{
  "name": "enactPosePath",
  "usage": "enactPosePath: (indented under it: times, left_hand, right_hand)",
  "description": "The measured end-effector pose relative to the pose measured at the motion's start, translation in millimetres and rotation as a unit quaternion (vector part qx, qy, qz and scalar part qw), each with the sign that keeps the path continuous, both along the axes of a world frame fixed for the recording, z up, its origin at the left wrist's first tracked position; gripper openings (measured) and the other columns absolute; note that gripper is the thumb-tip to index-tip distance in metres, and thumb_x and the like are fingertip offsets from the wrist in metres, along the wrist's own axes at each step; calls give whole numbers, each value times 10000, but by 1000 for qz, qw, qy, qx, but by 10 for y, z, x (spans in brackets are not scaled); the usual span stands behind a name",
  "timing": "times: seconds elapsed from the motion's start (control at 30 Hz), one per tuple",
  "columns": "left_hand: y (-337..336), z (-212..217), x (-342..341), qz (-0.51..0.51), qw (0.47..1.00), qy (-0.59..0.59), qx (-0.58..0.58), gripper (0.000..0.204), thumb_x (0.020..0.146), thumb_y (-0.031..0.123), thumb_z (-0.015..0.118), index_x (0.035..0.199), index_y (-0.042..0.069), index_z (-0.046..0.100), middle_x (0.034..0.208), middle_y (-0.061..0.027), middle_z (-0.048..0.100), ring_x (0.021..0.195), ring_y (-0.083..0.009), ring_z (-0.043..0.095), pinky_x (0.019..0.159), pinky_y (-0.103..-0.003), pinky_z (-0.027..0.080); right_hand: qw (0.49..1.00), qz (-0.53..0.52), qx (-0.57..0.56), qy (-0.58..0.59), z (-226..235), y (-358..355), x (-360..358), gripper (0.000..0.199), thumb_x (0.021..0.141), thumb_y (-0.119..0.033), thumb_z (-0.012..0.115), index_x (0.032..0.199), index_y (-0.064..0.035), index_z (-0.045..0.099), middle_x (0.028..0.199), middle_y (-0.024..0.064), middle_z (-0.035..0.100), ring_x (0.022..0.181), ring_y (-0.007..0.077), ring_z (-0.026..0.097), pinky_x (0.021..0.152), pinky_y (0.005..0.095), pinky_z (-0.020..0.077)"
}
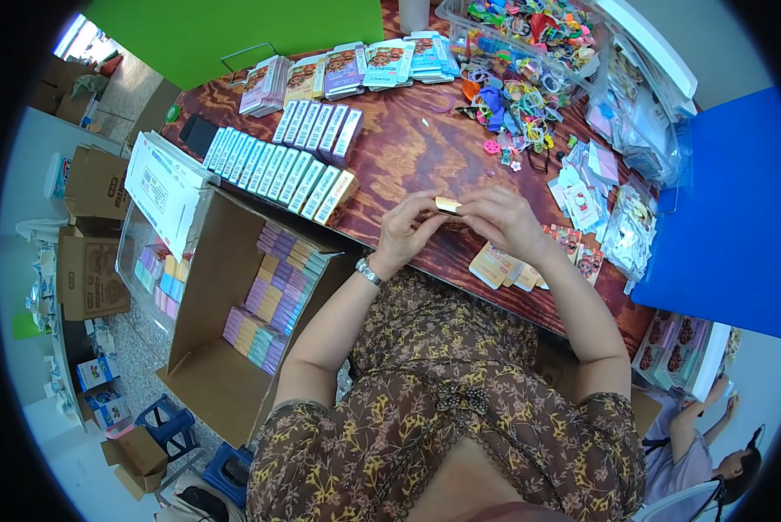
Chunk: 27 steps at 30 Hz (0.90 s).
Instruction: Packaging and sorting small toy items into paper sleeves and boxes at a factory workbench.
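In the middle of the frame, a small yellow thin-card box (448, 204) sits between the fingertips of both hands, just over the near part of the red-brown wood-grain worktop (412, 157). The bare left hand (403, 228), with a silver-coloured wristwatch (368, 271) behind it, is pinched on the box's left end; the bare right hand (501, 223) is pinched on its right end, partly hiding it. Which panel or flap the fingers press, I cannot tell. A light, even grip looks best here: the left hand steadying the sides, the right thumb and fingertips following the creases, since thin card would likely dent under a hard squeeze.

The worktop's near edge runs diagonally just below the hands, so the wrists seem better held a little high. Flat yellow card pieces (493, 265) lie just beside the right wrist, where a low sweep could scatter them. The widest room lies toward upper centre, between the slim upright cartons (273, 170) standing in rows at left and the heap of multicoloured plastic trinkets (512, 117) at upper right. At lower left, a brown corrugated cardboard box (194, 287) limits leftward movement of the left elbow
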State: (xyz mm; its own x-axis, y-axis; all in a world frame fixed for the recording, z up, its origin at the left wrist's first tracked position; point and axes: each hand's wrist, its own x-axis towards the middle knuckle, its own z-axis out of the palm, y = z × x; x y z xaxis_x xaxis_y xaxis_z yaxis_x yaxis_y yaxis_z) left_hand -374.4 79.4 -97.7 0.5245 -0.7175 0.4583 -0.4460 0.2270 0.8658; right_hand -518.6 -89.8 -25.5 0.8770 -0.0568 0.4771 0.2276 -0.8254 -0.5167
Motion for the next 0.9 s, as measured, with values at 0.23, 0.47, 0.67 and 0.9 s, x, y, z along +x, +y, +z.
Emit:
enactPosePath:
  times: [0.23,0.47,0.67,0.9]
  left_hand:
    - [15,-20,-42,10,999,14,28,271,857,51,791,1073,10,632,1139,-135,720,877,-167,741,686,-273,605]
    - [9,-65,-92,25,999,45,-1,302,892,77,772,1133,38,596,1036,-94,748,853,-159,740,687,-279,601]
    - [39,39,-66,27,999,-25,18,325,862,20,761,1168,26,651,1142,-149,713,950,-224,735,740,-310,606]
    - [24,44,-40,5,996,-88,8,244,843,1,750,1081,43,714,1171,-162,693,990,-300,716,802,-346,588]
  right_hand:
    - [998,-37,4,46,-5,40,69,193,849,-52,719,1043,-57,715,918,104,664,859,294,666,752,396,543]
    - [994,-60,-86,18,-29,215,34,270,781,-15,709,1045,-69,721,945,72,645,880,273,649,736,380,542]
    - [993,-49,-105,-30,-151,287,-74,369,789,2,701,1153,-61,700,1060,88,685,975,282,672,820,384,560]
    - [995,-100,11,9,-318,247,-228,452,807,55,670,1244,-60,680,1287,140,669,1162,341,655,944,409,557]
